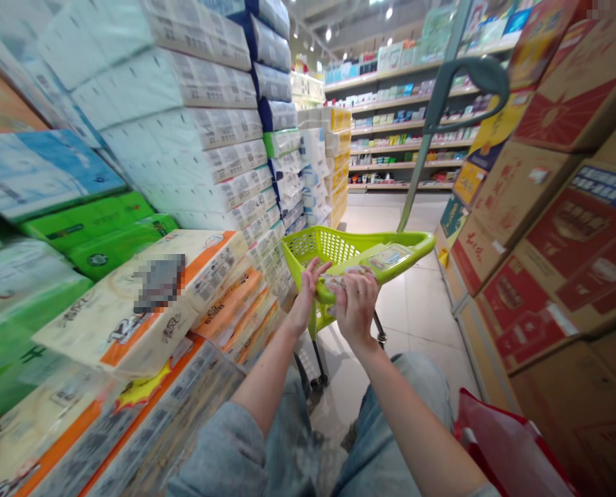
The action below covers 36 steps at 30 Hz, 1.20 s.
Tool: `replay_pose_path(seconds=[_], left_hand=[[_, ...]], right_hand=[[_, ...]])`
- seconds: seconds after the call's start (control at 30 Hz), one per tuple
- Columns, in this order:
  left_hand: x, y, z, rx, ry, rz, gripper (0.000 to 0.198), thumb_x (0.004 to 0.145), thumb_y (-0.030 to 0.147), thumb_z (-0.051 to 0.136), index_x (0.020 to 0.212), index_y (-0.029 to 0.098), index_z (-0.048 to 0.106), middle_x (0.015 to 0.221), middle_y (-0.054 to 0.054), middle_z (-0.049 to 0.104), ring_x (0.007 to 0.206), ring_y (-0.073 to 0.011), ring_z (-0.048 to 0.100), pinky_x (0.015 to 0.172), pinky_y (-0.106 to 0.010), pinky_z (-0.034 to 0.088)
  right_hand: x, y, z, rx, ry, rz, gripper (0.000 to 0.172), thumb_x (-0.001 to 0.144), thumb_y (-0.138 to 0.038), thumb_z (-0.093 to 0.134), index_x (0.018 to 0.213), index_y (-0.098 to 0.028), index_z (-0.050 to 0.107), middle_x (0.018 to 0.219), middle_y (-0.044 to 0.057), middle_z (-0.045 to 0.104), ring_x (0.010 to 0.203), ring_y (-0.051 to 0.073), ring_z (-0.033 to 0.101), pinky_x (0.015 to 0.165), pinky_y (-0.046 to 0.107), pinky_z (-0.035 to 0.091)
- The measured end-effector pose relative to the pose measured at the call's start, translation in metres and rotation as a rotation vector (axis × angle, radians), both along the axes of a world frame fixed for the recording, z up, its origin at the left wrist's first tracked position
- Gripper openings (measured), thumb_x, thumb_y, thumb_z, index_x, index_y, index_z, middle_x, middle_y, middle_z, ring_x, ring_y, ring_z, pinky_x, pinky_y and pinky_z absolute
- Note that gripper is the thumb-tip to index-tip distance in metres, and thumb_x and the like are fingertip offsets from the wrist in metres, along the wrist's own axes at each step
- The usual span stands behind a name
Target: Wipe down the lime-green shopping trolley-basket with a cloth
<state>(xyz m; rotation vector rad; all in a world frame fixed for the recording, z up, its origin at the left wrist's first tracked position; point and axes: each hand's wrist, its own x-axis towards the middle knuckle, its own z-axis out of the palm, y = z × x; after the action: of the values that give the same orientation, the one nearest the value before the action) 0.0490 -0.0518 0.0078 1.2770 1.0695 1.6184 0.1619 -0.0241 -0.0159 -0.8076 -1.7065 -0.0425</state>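
A lime-green wheeled shopping basket [315, 238] stands in front of me, tilted, with its long grey handle [424, 152] rising at the back right. At its near end, my right hand [358, 304] is curled over a small item with a pale floral pattern [334, 281]; its exact kind is unclear. Fingers of my left hand [308, 293] are stretched out and apart beside that item and the basket's rim. Beyond my right hand, a pale green flat package [390, 255] lies along the basket's top.
Stacked tissue packs [225, 117] rise on the left, with an orange-and-cream pack [183, 241] near me. Cardboard cartons [519, 186] line the right. A red bag [504, 442] sits at lower right. Shelves of goods [390, 138] stand behind the tiled floor [416, 310].
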Motion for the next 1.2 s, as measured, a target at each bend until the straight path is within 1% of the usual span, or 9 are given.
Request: replay_pose_path(seconds=[0.13,0.23,0.37,0.57,0.73,0.87,1.0,1.1,1.2], left_hand=[[-0.003,-0.002,0.001,-0.007,-0.015,0.003,0.062,0.091,0.061,0.009,0.139,0.029,0.029,0.142,-0.005,0.043,0.128,-0.0181,0.043,0.108,-0.036,0.033],[-0.005,-0.004,0.001,0.017,-0.042,-0.006,0.061,0.091,0.060,0.010,0.138,0.028,0.032,0.142,-0.005,0.043,0.129,-0.0189,0.043,0.109,-0.037,0.032],[-0.005,-0.005,0.001,-0.003,-0.036,0.008,0.063,0.091,0.061,0.011,0.139,0.027,0.031,0.141,-0.007,0.044,0.127,-0.0202,0.044,0.107,-0.038,0.035],[-0.001,-0.003,-0.001,-0.016,0.051,0.052,0.063,0.090,0.062,0.015,0.135,0.026,0.041,0.133,-0.007,0.053,0.126,-0.0207,0.045,0.106,-0.038,0.035],[-0.011,0.001,-0.007,0.032,0.323,0.044,0.053,0.093,0.054,0.024,0.128,0.023,0.049,0.130,-0.007,0.055,0.128,-0.0188,0.042,0.112,-0.038,0.026],[-0.026,0.012,-0.015,0.063,0.589,0.085,0.047,0.092,0.050,0.032,0.121,0.021,0.055,0.129,-0.008,0.055,0.125,-0.0210,0.044,0.111,-0.041,0.025],[-0.024,0.022,-0.018,0.097,0.933,0.128,0.040,0.093,0.044,0.034,0.121,0.024,0.055,0.126,-0.006,0.055,0.122,-0.0216,0.043,0.108,-0.043,0.026],[-0.016,0.023,-0.016,0.111,1.091,0.174,0.039,0.093,0.043,0.035,0.122,0.026,0.054,0.123,-0.006,0.054,0.118,-0.0217,0.043,0.105,-0.041,0.029],[-0.011,0.022,-0.013,0.097,1.153,0.179,0.038,0.093,0.042,0.033,0.122,0.026,0.054,0.123,-0.005,0.054,0.115,-0.0217,0.043,0.102,-0.041,0.031]], right_hand=[[-0.012,-0.015,-0.016,0.049,0.043,0.002,0.031,0.088,-0.024,0.044,0.118,-0.019,0.051,0.116,0.012,0.054,0.123,0.027,0.041,0.106,0.054,0.025],[-0.012,-0.015,-0.019,0.082,0.037,0.002,0.027,0.087,-0.024,0.046,0.113,-0.019,0.053,0.114,0.012,0.055,0.122,0.027,0.042,0.106,0.053,0.027],[-0.003,-0.003,-0.008,0.124,0.012,0.046,0.015,0.087,-0.024,0.045,0.092,-0.018,0.059,0.096,0.009,0.061,0.105,0.024,0.050,0.100,0.046,0.034],[0.014,0.020,0.019,0.021,-0.145,0.012,0.028,0.090,-0.024,0.039,0.068,-0.019,0.057,0.072,0.005,0.060,0.078,0.019,0.053,0.080,0.033,0.038],[0.032,0.039,0.031,-0.046,-0.231,0.042,0.034,0.089,-0.024,0.040,0.058,-0.020,0.053,0.060,0.001,0.057,0.062,0.015,0.050,0.065,0.028,0.033],[0.049,0.054,0.034,-0.098,-0.217,0.135,0.038,0.089,-0.028,0.038,0.054,-0.020,0.051,0.058,0.001,0.056,0.060,0.014,0.051,0.063,0.027,0.034],[0.062,0.064,0.035,-0.135,-0.191,0.184,0.041,0.089,-0.030,0.037,0.051,-0.020,0.048,0.056,-0.001,0.054,0.058,0.013,0.051,0.063,0.026,0.036],[0.068,0.065,0.031,-0.136,-0.170,0.175,0.041,0.090,-0.029,0.036,0.053,-0.020,0.050,0.057,0.000,0.054,0.060,0.013,0.052,0.066,0.027,0.039],[0.065,0.056,0.018,-0.052,-0.105,0.076,0.032,0.090,-0.026,0.038,0.064,-0.019,0.057,0.072,0.004,0.061,0.078,0.018,0.056,0.080,0.033,0.041]])
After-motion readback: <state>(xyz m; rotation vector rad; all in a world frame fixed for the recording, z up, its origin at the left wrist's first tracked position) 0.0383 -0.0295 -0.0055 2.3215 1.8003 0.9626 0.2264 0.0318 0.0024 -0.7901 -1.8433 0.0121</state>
